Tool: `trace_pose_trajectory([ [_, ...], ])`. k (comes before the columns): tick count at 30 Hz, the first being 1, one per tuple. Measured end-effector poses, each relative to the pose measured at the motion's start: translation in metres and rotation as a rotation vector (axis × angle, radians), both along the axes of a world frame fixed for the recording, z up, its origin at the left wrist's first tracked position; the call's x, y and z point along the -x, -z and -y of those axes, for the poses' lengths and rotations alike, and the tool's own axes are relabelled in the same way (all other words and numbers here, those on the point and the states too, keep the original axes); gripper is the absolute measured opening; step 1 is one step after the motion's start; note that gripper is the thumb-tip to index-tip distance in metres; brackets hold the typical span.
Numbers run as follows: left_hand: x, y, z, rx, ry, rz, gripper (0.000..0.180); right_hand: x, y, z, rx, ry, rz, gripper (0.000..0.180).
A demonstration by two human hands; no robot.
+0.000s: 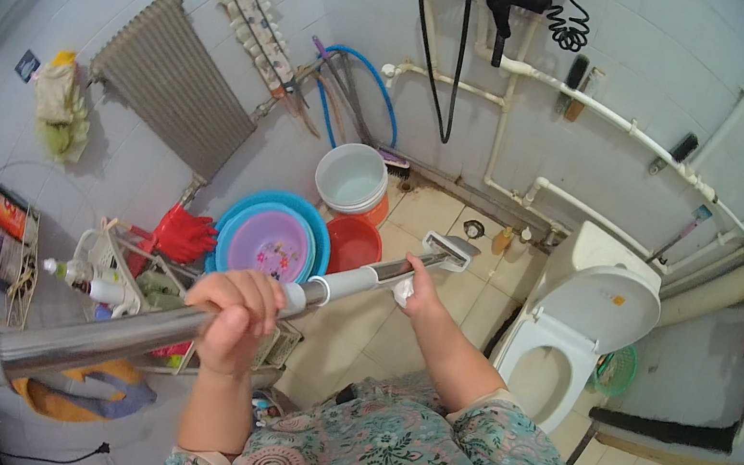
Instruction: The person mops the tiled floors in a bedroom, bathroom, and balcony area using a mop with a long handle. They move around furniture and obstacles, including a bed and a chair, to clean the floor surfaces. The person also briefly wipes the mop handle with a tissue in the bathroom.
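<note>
Head view: left hand (pixel 232 316) fingers wrapped tight round the metal mop pole (pixel 182 324) — pole slants from lower left up over the floor tiles (pixel 395 334) to the mop head (pixel 450 250). Right hand (pixel 417 288) grips the pole further up, pinching a white cloth (pixel 403 290) against it. Basins (pixel 274 238) left, toilet (pixel 586 325) right.

A small bathroom with pale tiled walls and a beige tiled floor (pixel 422 226). A grey radiator (pixel 172 84) hangs at ten o'clock, white pipes (pixel 605 114) cross the wall at one o'clock, and an open toilet (pixel 575 333) stands at three o'clock. Light is even.
</note>
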State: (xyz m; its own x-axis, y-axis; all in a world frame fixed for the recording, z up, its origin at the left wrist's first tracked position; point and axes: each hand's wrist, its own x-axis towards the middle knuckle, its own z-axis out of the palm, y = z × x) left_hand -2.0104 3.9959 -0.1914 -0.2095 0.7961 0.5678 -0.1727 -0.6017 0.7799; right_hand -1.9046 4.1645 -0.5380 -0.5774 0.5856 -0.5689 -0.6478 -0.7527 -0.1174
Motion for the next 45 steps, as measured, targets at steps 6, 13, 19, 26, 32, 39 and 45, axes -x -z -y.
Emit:
trace_pose_trajectory([
  [6, -0.02, 0.047, -0.124, 0.088, 0.019, 0.016, 0.017, -0.029, -0.007, -0.083, -0.085, -0.357, 0.182, 0.03],
  [13, -0.045, 0.081, -0.234, 0.185, -0.122, 0.023, 0.017, -0.113, -0.092, -0.234, -1.022, -0.415, 1.049, 0.022],
  [19, -0.047, 0.071, -0.287, 0.149, -0.259, 0.074, 0.017, -0.107, -0.178, -0.372, -1.269, 0.155, 1.058, 0.028],
  [26, -0.032, 0.082, -0.302, 0.319, -0.184, 0.012, 0.017, -0.071, -0.242, -0.442, -1.402, 0.229, 1.456, 0.049],
  [32, -0.015, 0.085, -0.289, 0.352, -0.142, -0.07, 0.016, -0.065, -0.254, -0.436, -1.363, 0.121, 1.348, 0.044],
  [39, 0.019, 0.089, -0.282, 0.298, -0.16, -0.089, 0.013, -0.069, -0.245, -0.382, -0.995, 0.245, 0.672, 0.028],
  [45, 0.028, 0.035, -0.267, -0.002, -0.095, 0.147, 0.02, -0.094, -0.06, -0.231, -0.206, -0.158, 0.593, 0.014],
])
